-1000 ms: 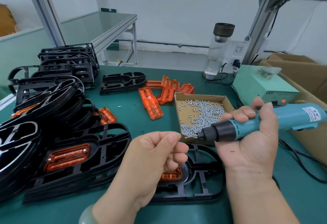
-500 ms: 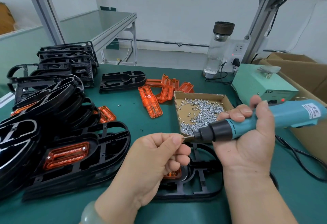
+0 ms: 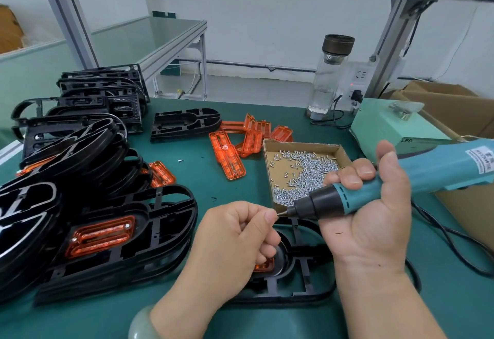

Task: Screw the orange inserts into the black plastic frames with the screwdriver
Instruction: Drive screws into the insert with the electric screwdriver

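Observation:
My right hand (image 3: 369,221) grips a teal electric screwdriver (image 3: 395,186), its bit pointing left. My left hand (image 3: 235,239) pinches a small screw between thumb and forefinger, right at the bit tip. Under both hands lies a black plastic frame (image 3: 302,280) with an orange insert (image 3: 264,266), mostly hidden by my left hand. To the left, a stack of black frames (image 3: 149,234) has an orange insert (image 3: 100,237) on top with screws in its ends. Loose orange inserts (image 3: 240,143) lie at mid-table.
A cardboard tray (image 3: 339,151) holding several small screws sits behind my hands. More black frames (image 3: 101,90) are piled at the back left. A glass bottle (image 3: 328,79), a mint-green power box (image 3: 385,127) and cardboard boxes (image 3: 454,103) stand on the right. The screwdriver's cable (image 3: 454,239) trails right.
The screwdriver tip has come down and left to meet my left fingertips. My left hand has stayed in place above the frame, pinched shut.

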